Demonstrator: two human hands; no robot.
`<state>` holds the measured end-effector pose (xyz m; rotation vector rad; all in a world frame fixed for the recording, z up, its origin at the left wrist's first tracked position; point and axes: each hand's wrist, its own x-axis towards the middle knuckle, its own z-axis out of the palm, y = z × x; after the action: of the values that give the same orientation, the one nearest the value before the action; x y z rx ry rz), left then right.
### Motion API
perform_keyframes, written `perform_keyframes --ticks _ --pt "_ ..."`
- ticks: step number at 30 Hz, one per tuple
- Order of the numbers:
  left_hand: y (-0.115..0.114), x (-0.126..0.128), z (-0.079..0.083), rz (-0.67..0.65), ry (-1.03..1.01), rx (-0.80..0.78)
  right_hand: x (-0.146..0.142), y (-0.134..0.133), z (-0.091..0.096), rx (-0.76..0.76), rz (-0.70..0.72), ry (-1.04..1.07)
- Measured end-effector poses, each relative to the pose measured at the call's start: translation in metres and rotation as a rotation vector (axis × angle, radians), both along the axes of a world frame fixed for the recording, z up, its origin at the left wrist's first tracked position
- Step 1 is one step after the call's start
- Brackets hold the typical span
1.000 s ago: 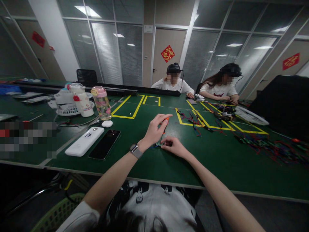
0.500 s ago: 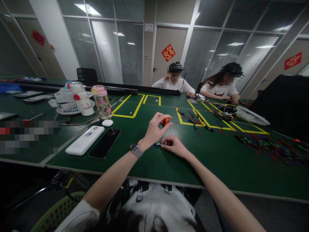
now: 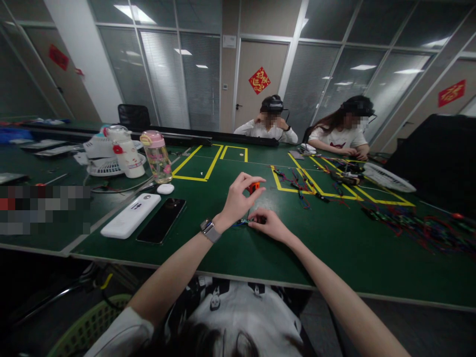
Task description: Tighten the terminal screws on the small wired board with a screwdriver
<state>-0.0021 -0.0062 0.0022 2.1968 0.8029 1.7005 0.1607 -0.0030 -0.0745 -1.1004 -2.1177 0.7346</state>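
My left hand, with a watch on the wrist, pinches the orange handle of a small screwdriver held upright over the green table. Its tip points down at a small part with blue and red wires. My right hand rests on the table with its fingers pressed on that part, holding it down. The two hands almost touch.
A black phone, a white power bank and a white earbud case lie to the left. Two bottles and a fan stand behind them. Wire bundles spread at right. Two people sit at the far side.
My left fingers have turned on the screwdriver handle, from an outstretched finger to a tighter pinch. My right hand has stayed on the part. A person opposite raised a hand to the head.
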Motion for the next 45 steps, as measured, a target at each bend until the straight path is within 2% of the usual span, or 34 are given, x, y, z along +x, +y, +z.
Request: perform_keyframes --ticks 5,10,13,21,30,37,41,45 --pt "-0.0019 0.0000 -0.0006 -0.105 0.005 -0.062 -0.0001 -0.0001 0.0005 -0.007 0.003 0.004" --pt "-0.0002 -0.0004 -0.0024 -0.156 -0.021 -0.088 -0.0006 -0.0003 0.0001 -0.015 -0.005 0.015" --pt "0.0010 -0.0002 -0.0015 -0.135 -0.006 -0.075 -0.0006 -0.0004 0.0000 -0.014 -0.001 0.015" --pt "-0.0035 0.0005 0.0017 0.024 0.027 0.023 -0.0002 0.0007 -0.0014 -0.017 -0.003 0.017" --pt "-0.0030 0.0007 0.0009 -0.078 0.024 0.012 -0.0001 0.0010 -0.0022 -0.022 0.000 0.019" --pt "-0.0025 -0.0012 0.0023 0.096 0.003 0.083 0.0001 0.0003 -0.0015 -0.014 0.001 0.021" --pt "-0.0019 -0.0022 0.0021 0.066 0.021 0.070 0.0003 0.0010 -0.0030 -0.010 -0.001 0.020" --pt "-0.0001 -0.0025 0.0017 -0.051 0.026 0.027 0.0000 0.0009 -0.0032 -0.018 -0.001 0.023"
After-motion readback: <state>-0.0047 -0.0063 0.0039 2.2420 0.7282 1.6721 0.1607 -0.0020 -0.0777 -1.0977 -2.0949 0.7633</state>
